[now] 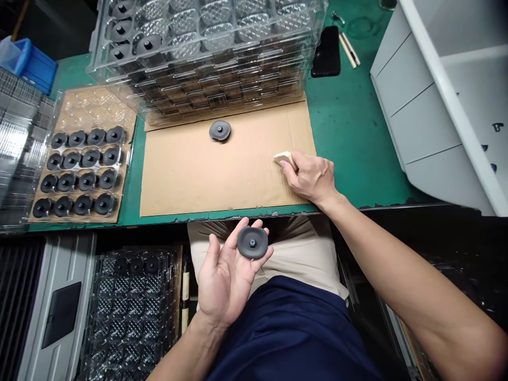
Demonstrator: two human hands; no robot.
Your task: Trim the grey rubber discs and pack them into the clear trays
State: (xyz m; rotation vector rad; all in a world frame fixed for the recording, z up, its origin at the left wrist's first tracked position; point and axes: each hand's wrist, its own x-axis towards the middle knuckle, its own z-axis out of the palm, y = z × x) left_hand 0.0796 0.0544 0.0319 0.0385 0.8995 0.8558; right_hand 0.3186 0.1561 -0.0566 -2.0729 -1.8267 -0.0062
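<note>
My left hand (228, 278) is palm up in front of the table edge, fingers spread, with a black round dished disc (259, 248) resting on them. A small stud stands at the disc's centre. Over the right side of the cardboard sheet (190, 185), my right hand (311, 177) is closed on a small cream-coloured pad (282, 156); its material is unclear and part of it is hidden by the fingers. Another black disc (220, 130) of the same kind lies on the cardboard, nearer the back, touched by neither hand.
Stacked clear plastic trays (222, 69) stand behind the cardboard. At left, a clear tray (81, 169) holds rows of black discs. A phone (326, 53) lies at the back right, beside a white bin (428, 100). Another tray stack (133, 312) sits below the table.
</note>
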